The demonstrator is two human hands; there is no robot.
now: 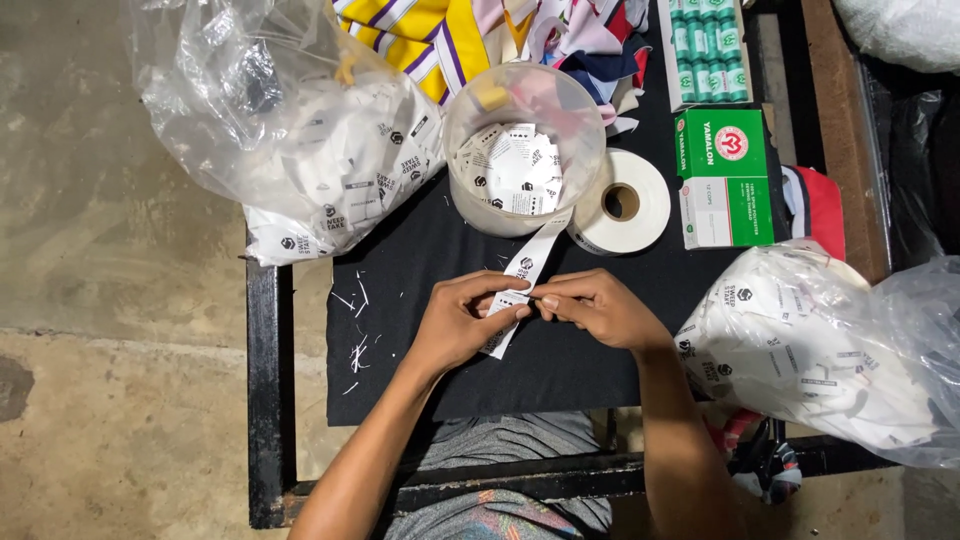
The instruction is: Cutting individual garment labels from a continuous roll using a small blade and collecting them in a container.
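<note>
Closely pinched: both hands work one label strip.
Left hand (455,325) and right hand (595,308) each grip the white strip (522,275); steady, taut tension would likely serve best.

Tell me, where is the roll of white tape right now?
In the head view, the roll of white tape lies flat on the black mat, between the clear tub and the green box.

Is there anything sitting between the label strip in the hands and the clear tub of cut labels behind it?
Nothing visible does. The left hand and right hand pinch the label strip, whose upper end runs up to the wall of the clear tub. Only bare black cloth lies between; the tape roll sits to the side.
</note>
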